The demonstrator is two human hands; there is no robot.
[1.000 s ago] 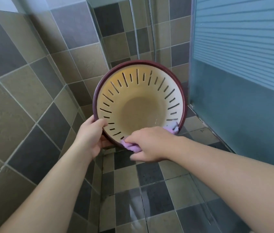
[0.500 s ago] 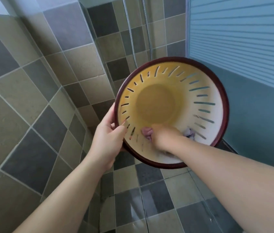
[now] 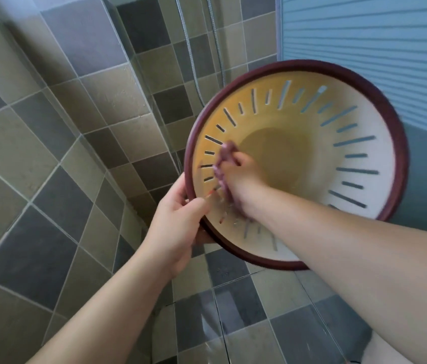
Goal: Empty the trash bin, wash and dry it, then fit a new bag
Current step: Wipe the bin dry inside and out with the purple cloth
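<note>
Fingers of left hand (image 3: pixel 178 227) grip bin (image 3: pixel 380 179) rim; right hand (image 3: pixel 241 174) clutches cloth (image 3: pixel 224 151) inside, beside shower hose (image 3: pixel 217 48).

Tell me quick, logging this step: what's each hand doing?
Left hand: gripping the bin at its rim.
Right hand: inside the bin, holding the purple cloth.

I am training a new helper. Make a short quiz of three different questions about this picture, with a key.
1. True or false: the left hand grips the rim of the bin.
2. What does the right hand hold? A) brush B) cloth C) bag
3. Fill in: the cloth is ___ the bin.

Key: 1 true; 2 B; 3 inside
</note>
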